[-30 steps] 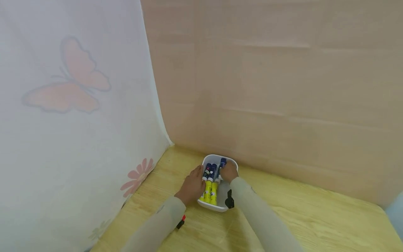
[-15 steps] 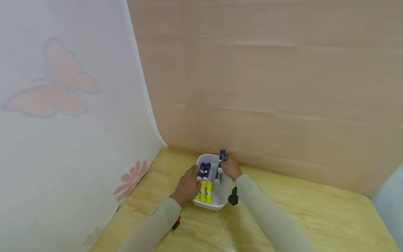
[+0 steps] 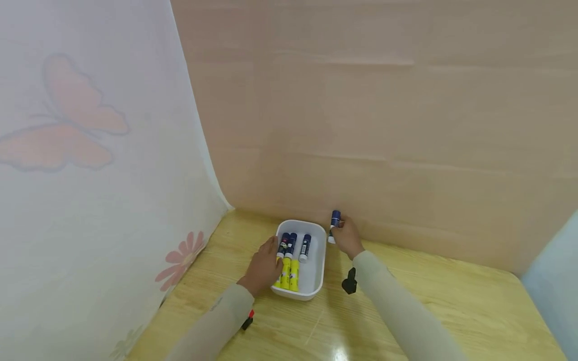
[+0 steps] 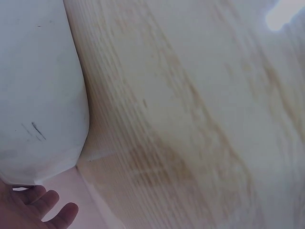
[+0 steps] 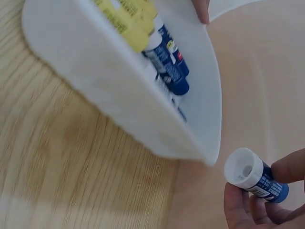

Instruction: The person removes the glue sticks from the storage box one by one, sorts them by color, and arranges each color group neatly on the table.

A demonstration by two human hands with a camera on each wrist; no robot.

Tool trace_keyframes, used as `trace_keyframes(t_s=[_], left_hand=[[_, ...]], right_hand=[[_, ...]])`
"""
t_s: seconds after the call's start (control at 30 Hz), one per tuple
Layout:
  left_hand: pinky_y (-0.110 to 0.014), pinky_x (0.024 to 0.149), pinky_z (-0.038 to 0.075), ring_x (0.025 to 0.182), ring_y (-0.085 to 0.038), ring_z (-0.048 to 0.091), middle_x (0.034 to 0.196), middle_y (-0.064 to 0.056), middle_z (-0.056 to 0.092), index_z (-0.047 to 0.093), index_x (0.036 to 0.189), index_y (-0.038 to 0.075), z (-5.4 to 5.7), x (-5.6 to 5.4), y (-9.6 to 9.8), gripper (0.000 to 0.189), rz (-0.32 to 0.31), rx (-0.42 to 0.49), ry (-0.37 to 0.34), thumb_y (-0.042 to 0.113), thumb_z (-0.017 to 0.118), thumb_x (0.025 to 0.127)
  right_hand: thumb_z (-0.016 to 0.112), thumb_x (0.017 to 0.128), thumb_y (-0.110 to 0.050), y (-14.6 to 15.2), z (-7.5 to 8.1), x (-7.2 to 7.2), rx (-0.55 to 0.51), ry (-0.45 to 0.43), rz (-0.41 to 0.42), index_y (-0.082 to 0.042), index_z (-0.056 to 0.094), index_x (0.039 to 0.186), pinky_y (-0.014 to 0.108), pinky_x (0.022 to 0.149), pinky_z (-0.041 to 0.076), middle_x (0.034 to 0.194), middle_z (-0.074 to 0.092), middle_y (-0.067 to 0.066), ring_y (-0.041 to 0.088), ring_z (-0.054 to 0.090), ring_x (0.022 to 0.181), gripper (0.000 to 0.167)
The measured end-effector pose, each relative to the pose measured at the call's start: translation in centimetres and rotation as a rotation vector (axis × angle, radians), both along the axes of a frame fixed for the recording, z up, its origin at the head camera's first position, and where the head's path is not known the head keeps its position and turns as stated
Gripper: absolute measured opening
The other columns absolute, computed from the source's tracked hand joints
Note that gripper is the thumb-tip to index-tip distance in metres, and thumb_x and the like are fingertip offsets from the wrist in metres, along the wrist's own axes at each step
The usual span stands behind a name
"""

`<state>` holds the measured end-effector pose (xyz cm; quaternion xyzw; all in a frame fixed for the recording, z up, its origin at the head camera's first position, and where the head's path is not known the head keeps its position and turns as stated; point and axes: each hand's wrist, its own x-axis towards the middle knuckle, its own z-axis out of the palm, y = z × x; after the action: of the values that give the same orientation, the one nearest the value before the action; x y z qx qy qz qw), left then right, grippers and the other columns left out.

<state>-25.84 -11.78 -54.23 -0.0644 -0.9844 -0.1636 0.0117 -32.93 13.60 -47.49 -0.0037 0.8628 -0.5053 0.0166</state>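
Observation:
A white plastic bin (image 3: 319, 265) stands on the wooden table. My left hand (image 3: 262, 266) rests at its left rim, thumb over the inside; in the left wrist view the loosely spread fingers (image 4: 44, 205) show beside the bin's outer wall. Between thumb and fingers my right hand (image 3: 346, 237) pinches a blue glue stick (image 3: 335, 219) with a white base, held beyond the bin's right rim near the back wall. The right wrist view shows the round white base of this glue stick (image 5: 244, 168) facing the camera.
Inside the bin lie two blue glue sticks (image 3: 290, 245) side by side, a separate blue glue stick (image 3: 304, 248), and several yellow sticks (image 3: 294, 276) partly under the left hand. Brown paper (image 3: 361, 125) covers the back wall, and a white butterfly-print sheet (image 3: 149, 150) hangs on the left.
My right hand has lifted one blue glue stick from the bin and carried it right, past the rim. The left hand stays at the bin's left rim.

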Motion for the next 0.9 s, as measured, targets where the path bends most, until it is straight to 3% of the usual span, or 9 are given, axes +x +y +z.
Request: trace_keyframes(t_s=[0.27, 0.6, 0.77, 0.9], left_hand=[[-0.052, 0.111, 0.031, 0.143, -0.032, 0.026, 0.160, -0.012, 0.020, 0.015, 0.156, 0.007, -0.1, 0.0, 0.0, 0.073, -0.001, 0.013, -0.005, 0.037, 0.048, 0.099], [-0.053, 0.111, 0.029, 0.143, -0.033, 0.026, 0.160, -0.012, 0.020, 0.016, 0.156, 0.007, -0.3, -0.1, -0.3, 0.072, -0.005, 0.028, 0.000, 0.037, 0.049, 0.099], [-0.053, 0.111, 0.030, 0.143, -0.033, 0.025, 0.160, -0.013, 0.020, 0.015, 0.156, 0.007, -0.5, -0.2, -0.5, 0.072, -0.018, 0.032, 0.003, 0.036, 0.048, 0.099], [-0.053, 0.111, 0.029, 0.143, -0.032, 0.025, 0.160, -0.013, 0.020, 0.014, 0.156, 0.007, -0.6, -0.3, -0.6, 0.071, -0.033, 0.039, 0.014, 0.035, 0.047, 0.100]], right_hand=[[0.048, 0.096, -0.007, 2.3, -0.7, 0.5, -0.021, -0.003, -0.036, 0.008, 0.024, 0.148, 0.039, 0.078, 0.056, 0.126, 0.051, 0.030, 0.037, 0.062, 0.102, 0.059], [0.047, 0.098, -0.008, 5.2, -3.4, 1.4, -0.041, -0.085, -0.049, 0.009, 0.016, 0.149, 0.043, 0.081, 0.056, 0.133, 0.044, 0.035, 0.043, 0.058, 0.112, 0.062], [0.047, 0.098, -0.010, 6.5, -4.8, 1.9, 0.007, -0.131, -0.055, 0.010, 0.020, 0.147, 0.037, 0.071, 0.057, 0.126, 0.049, 0.035, 0.041, 0.061, 0.104, 0.060], [0.049, 0.098, -0.014, 7.2, -5.4, 2.0, 0.075, -0.161, -0.048, 0.010, 0.022, 0.147, 0.039, 0.072, 0.055, 0.127, 0.050, 0.035, 0.040, 0.060, 0.106, 0.060]])
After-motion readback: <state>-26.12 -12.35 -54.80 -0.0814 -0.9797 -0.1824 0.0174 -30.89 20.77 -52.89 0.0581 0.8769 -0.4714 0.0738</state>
